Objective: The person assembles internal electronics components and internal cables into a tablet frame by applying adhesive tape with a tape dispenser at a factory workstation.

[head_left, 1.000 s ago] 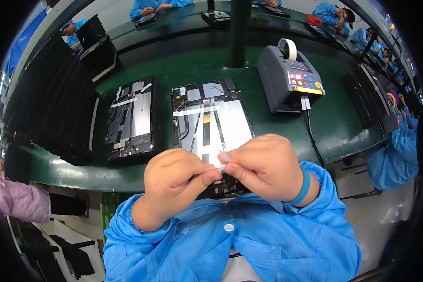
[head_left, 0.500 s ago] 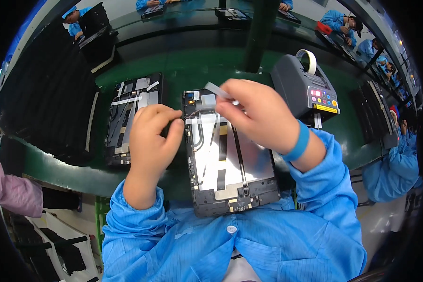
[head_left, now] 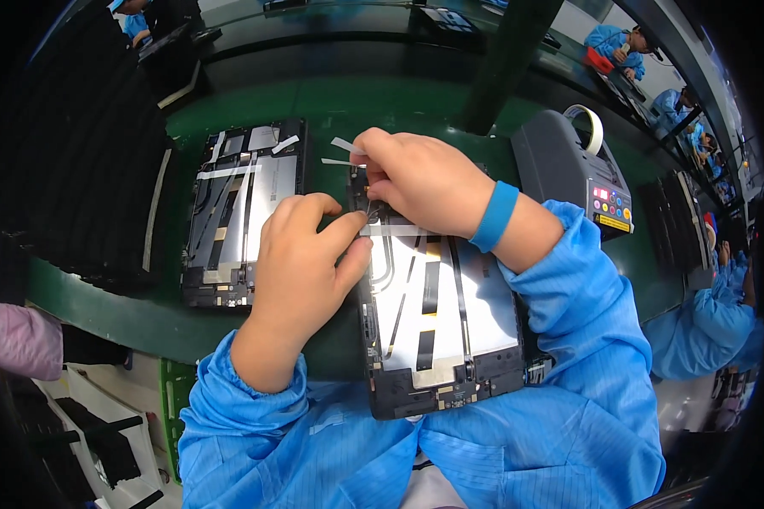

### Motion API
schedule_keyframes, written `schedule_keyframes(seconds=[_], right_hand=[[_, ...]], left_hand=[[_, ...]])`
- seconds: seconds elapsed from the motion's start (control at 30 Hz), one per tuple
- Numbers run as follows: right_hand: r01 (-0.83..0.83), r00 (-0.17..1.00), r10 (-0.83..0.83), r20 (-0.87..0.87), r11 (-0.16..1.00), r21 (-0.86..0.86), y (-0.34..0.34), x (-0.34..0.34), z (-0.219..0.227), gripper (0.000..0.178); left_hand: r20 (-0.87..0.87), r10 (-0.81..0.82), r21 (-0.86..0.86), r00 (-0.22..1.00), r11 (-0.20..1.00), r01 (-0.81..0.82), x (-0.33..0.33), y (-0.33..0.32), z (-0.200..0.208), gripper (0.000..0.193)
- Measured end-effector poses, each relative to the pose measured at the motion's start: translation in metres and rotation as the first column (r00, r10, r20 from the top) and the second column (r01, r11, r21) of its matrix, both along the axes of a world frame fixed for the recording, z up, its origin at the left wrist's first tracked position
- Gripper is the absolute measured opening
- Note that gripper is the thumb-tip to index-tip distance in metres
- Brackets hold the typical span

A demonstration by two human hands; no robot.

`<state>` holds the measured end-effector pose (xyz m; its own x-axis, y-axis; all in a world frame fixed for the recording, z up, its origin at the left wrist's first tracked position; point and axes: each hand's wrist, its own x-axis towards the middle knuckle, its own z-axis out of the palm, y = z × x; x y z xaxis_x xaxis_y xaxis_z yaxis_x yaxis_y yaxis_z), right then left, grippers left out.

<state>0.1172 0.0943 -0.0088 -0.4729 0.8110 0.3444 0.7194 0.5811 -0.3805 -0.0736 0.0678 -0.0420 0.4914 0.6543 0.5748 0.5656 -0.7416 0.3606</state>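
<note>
An opened tablet chassis (head_left: 437, 327) with a silver inner plate and black flat cables lies in front of me on the green bench. My left hand (head_left: 301, 267) rests on its upper left edge, thumb and forefinger pressing there. My right hand (head_left: 420, 182), a blue band on its wrist, is over the top of the chassis, its fingertips pinching a strip of clear tape (head_left: 344, 146) against the frame. Whether the tape is stuck down I cannot tell.
A second opened tablet chassis (head_left: 242, 208) lies to the left on the green bench (head_left: 102, 293). A grey tape dispenser (head_left: 573, 174) with coloured buttons stands at the right. Black trays (head_left: 68, 170) are stacked at far left. People in blue coats sit at the right and behind.
My hands moved from my chest, where they held the tape together, out over the top of the chassis. The view tilted down and closer, and my left hand now presses the frame's edge.
</note>
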Motion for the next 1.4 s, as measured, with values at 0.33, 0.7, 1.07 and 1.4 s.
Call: schedule_keyframes(seconds=[0.33, 0.7, 1.07, 1.4], right_hand=[[0.165, 0.986, -0.162, 0.028, 0.966, -0.201, -0.009, 0.002, 0.005, 0.025], [0.222, 0.967, -0.246, -0.069, 0.942, -0.251, -0.013, 0.001, 0.005, 0.029], [0.029, 0.997, -0.053, -0.054, 0.929, -0.368, -0.005, 0.011, 0.023, 0.017], [-0.01, 0.813, -0.314, -0.489, 0.834, -0.552, -0.003, 0.02, -0.001, 0.013]], left_hand=[[-0.007, 0.029, -0.016, 1.0, 0.999, -0.029, 0.0, -0.003, 0.001, 0.025], [-0.05, -0.003, -0.002, 0.999, 1.0, 0.003, 0.002, 0.0, -0.002, 0.026], [0.014, -0.03, -0.054, 0.999, 0.998, 0.031, 0.004, 0.004, -0.003, 0.023], [-0.013, 0.053, -0.114, 0.999, 0.992, -0.054, 0.018, 0.01, 0.015, 0.012]])
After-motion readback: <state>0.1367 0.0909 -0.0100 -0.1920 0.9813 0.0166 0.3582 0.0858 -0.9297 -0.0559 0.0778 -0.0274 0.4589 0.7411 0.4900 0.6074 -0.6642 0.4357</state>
